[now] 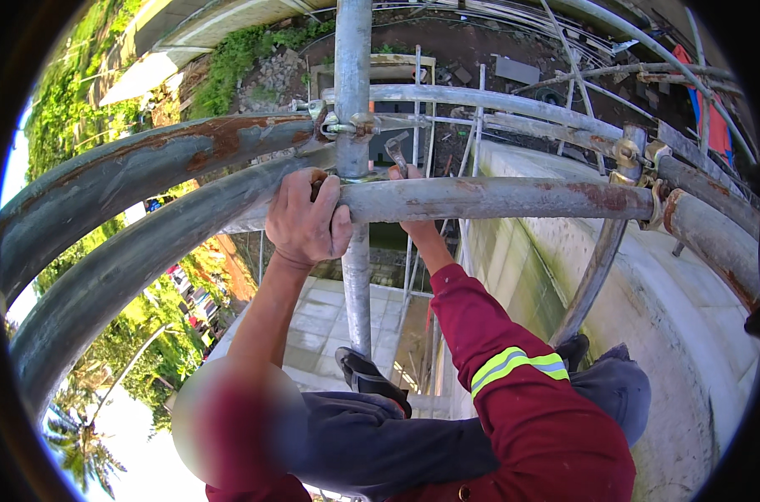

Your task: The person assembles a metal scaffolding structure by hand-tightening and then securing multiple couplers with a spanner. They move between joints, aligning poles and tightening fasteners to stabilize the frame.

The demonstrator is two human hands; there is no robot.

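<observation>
A grey upright scaffold tube stands in front of me, and a horizontal scaffold tube runs from it to the right. My left hand is closed over the joint at the horizontal tube's left end, thumb beside the tube. Its fingers hide most of the coupler there. Behind and below the same tube, my right hand is closed on a metal wrench, whose head sticks up above the tube. The tube hides part of this hand. Just above, another coupler clasps the upright.
Two thick curved-looking tubes run off to the left, the upper one rusty. A coupler joint and a slanting tube are at right, beside a pale concrete ledge. The ground lies far below. My shoe is by the upright.
</observation>
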